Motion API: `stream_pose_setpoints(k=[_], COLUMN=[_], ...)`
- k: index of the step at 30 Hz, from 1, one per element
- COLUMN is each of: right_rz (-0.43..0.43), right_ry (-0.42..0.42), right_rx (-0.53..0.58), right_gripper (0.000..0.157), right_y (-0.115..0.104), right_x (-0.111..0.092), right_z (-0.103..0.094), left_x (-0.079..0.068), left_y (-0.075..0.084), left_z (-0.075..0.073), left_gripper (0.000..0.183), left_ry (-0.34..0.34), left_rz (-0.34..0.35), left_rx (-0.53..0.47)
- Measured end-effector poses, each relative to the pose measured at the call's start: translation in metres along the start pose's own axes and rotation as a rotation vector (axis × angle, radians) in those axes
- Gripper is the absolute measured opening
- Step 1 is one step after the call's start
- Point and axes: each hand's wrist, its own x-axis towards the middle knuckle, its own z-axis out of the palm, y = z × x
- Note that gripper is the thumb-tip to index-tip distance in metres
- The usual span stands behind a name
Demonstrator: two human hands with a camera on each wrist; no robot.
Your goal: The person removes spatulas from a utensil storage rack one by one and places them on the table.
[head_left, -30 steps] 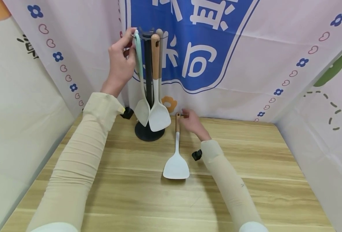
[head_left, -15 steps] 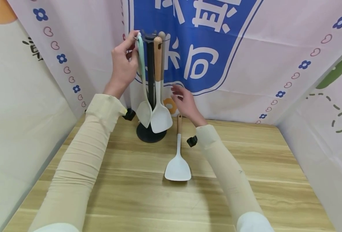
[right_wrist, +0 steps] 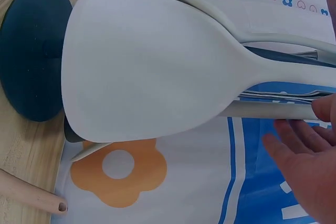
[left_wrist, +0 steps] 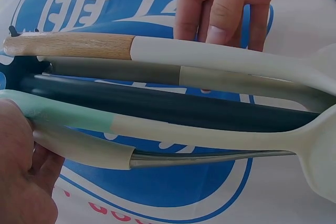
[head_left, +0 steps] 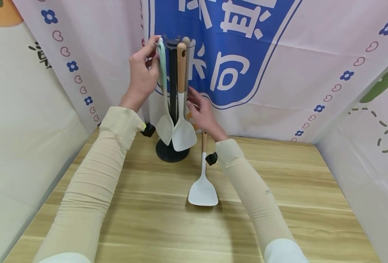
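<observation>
A black stand (head_left: 173, 84) rises from its round base on the bench (head_left: 141, 212), hung with utensils: a mint-handled utensil (head_left: 163, 69) with a cream head, a wood-handled white spatula (head_left: 184, 135), and a grey-handled utensil (head_left: 187, 67) behind it. The left hand (head_left: 143, 75) pinches the mint handle near its top, at the hooks. The right hand (head_left: 203, 112) is beside the grey handle, fingers loosely bent and parted from the thumb; whether it touches the handle is hard to tell. Below that hand, a second white spatula (head_left: 203, 191) lies on the bench, handle toward the printed curtain (head_left: 299, 80) behind.
</observation>
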Motion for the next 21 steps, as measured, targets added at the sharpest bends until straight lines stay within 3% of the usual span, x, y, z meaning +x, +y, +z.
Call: stream_pose_setpoints(k=[21], right_rz=[0.055], right_ry=[0.1], right_rx=[-0.05], right_gripper=[0.043], right_y=[-0.0048], right_x=[-0.0011], right_z=[0.0047], left_x=[-0.0003], left_y=[0.0014], left_z=[-0.0003], left_gripper=[0.048], left_ry=[-0.004], left_rz=[0.005], left_rx=[-0.007])
